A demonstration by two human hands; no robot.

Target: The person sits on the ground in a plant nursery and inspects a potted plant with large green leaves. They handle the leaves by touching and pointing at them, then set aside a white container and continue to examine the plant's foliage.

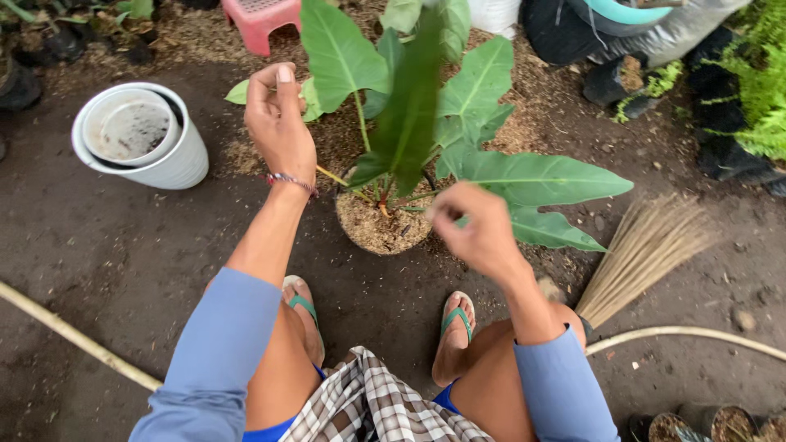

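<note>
From the head camera, looking down past bent knees and a checked cloth, the left hand [280, 123] is raised with the forearm stretched forward, wrist bent, fingers curled together with the thumb pressed against them; it seems to pinch the edge of a pale green leaf [238, 92], though the grip itself is hidden behind the knuckles (a beaded band circles the wrist). The right hand [477, 229] is blurred, fingers loosely curled inward, and whether it holds anything cannot be told. Between the two hands, just ahead of them, stands the potted plant [426, 115]: broad, glossy, arrow-shaped leaves on thin stalks rising from a round dark pot [385, 233] filled with coarse, tan, husk-like medium. Left of the left hand, well apart, lies a smooth white pot [176, 160] with a smaller one nested inside. Right of the right hand rests a fan-shaped broom [647, 250] of stiff straw-coloured fibres on the dark, damp earth floor [106, 254].
</note>
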